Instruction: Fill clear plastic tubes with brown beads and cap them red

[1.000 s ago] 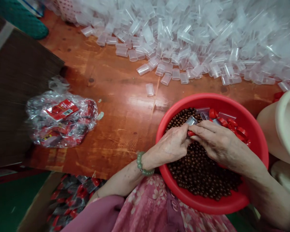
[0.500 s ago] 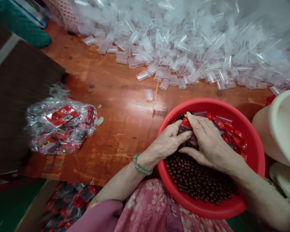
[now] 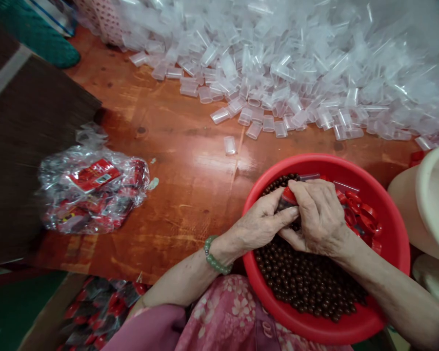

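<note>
Pinching red-capped tube [image 3: 288,196] between left hand [image 3: 259,217] and right hand [image 3: 316,214] above red basin [image 3: 393,243] of brown beads [image 3: 307,285]; large clear tube heap [image 3: 278,83] remains upper frame, bag of red packets [image 3: 93,190] left.

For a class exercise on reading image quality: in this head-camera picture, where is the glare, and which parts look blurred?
Head view: glare lies on the varnished wooden table above the red plastic basin; the dark panel and the plastic bag at the left look smeared, while the left hand and right hand look sharper.
</note>
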Motion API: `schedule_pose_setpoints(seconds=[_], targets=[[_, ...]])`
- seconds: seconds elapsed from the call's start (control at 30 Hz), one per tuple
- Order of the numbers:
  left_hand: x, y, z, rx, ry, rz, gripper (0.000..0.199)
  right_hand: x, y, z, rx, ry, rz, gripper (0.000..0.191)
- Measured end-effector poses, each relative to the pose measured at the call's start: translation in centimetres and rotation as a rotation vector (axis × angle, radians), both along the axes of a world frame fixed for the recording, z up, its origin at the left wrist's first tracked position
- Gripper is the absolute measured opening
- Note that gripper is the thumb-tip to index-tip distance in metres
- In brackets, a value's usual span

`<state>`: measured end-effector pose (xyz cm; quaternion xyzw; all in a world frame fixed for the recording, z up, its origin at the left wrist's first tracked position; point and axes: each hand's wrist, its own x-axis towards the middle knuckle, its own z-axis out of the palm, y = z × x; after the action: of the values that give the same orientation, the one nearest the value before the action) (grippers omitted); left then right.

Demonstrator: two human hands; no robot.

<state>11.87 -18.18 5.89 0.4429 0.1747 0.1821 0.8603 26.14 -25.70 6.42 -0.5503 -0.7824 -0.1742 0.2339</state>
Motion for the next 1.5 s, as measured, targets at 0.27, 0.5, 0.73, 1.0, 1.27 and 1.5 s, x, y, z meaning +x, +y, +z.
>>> schedule_pose_setpoints(seconds=[0.27,0.5,0.73,1.0,1.27,1.5], targets=[[0.4,0.0,-0.2,-0.180,-0.002,0.097,0.043,-0.3,0.2,0.6,-0.187,0.068,-0.033,0.069],[1.0,0.3,0.2,-0.385,0.019,0.088,0.060,-0.2,0.2,0.3,-0.130,0.163,-0.015,0.071],[1.1,0.3,-0.2,-0.485,0.145,0.151,0.034,-0.1,0.2,-0.4,-0.014,0.033,0.016,0.069],[1.5,0.0,0.3,-0.417,0.231,0.209,0.032,-0.1,0.0,-0.6,-0.034,0.063,0.052,0.075],[1.4,0.6,0.0,-0.432,0.208,0.176,0.040,-0.2,0.5,0.7,-0.132,0.037,0.055,0.071],[-2.6,0.5,2.1,-0.257,0.035,0.138,0.034,5.5,-0.9,2.8,-0.466,0.267,-0.049,0.060]])
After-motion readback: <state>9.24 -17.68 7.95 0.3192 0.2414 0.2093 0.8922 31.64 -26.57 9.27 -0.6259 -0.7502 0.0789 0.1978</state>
